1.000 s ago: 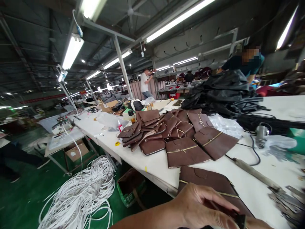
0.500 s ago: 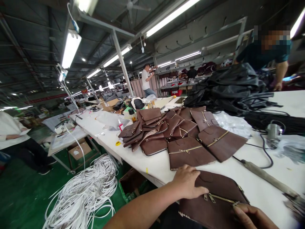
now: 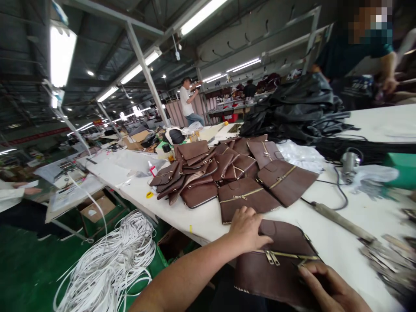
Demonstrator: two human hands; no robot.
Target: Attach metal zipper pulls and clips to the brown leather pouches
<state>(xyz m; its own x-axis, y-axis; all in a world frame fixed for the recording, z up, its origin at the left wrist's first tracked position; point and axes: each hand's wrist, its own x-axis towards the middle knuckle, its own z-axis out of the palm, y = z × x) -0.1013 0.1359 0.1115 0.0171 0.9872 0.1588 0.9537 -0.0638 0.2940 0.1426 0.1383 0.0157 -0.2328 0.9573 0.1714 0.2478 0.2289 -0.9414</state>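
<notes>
A brown leather pouch [image 3: 276,273] is seen at the near edge of the white table [image 3: 201,216], its lower part hanging over that edge. The left hand [image 3: 247,229] is laid flat on the pouch's upper left corner with the fingers spread and pressed down. A second ago this hand was held low with the pouch lying clear of it, and half a second ago it had only just been set down. The right hand [image 3: 328,288] has been brought to the right end of the brass zip [image 3: 286,255], fingers curled there. Whether the zip end is pinched cannot be told. Since the earlier pictures the pouch has been turned so that the zip lies nearly level, which suggests it is being steadied from both ends. The pile of like pouches [image 3: 227,177] farther up the table is untouched.
</notes>
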